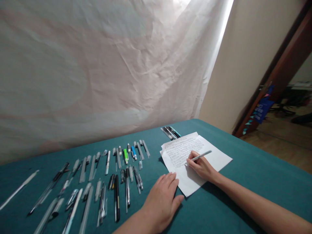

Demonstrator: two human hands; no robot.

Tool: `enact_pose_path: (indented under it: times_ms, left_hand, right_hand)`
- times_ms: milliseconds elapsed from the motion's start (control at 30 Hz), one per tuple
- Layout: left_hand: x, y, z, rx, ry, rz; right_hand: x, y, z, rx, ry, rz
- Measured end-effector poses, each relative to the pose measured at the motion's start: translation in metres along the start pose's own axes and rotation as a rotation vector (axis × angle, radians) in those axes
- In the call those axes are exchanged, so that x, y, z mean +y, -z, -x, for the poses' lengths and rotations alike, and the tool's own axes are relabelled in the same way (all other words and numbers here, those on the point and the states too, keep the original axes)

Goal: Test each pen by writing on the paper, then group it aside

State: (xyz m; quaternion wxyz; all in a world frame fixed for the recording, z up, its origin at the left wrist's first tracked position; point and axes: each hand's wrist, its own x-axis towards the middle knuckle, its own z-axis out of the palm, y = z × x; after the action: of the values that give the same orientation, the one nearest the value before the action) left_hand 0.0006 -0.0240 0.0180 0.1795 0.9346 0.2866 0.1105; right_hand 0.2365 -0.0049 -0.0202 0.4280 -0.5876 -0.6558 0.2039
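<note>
My right hand (198,166) is closed around a slim grey pen (202,155), its tip down at the top sheet of paper (192,182). Rows of dark handwriting fill the upper part of that sheet; its lower part is blank white. Another sheet (218,156) lies partly under it, sticking out to the right. My left hand (162,200) rests flat, fingers stretched out, at the paper's lower left edge. Nothing shows in its grasp. Just left of it lie a black pen (117,198) and a clear-barrelled pen (138,178).
Many pens, caps and clear barrels lie in rows on the green tablecloth (146,182), including a bright green piece (125,156) and a blue one (134,152). A small group of pens (170,132) lies behind the paper. A pale hanging sheet (109,65) borders the table's back.
</note>
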Motion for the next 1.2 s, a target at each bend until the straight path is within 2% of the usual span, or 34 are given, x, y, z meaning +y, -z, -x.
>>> enact_pose_path:
  times_ms: [733, 1000, 1200]
  left_hand:
    - [-0.0013, -0.0016, 0.0005, 0.012, -0.011, -0.007]
    - [0.0009, 0.0001, 0.0001, -0.012, 0.01, 0.026]
    - [-0.0063, 0.0066, 0.0011, 0.08, 0.011, 0.052]
  right_hand:
    - [-0.0018, -0.0005, 0.0, 0.007, -0.006, -0.012]
    - [0.0013, 0.0058, -0.0035, 0.047, -0.159, -0.067]
    - [-0.003, 0.0054, -0.0012, 0.002, -0.128, -0.159]
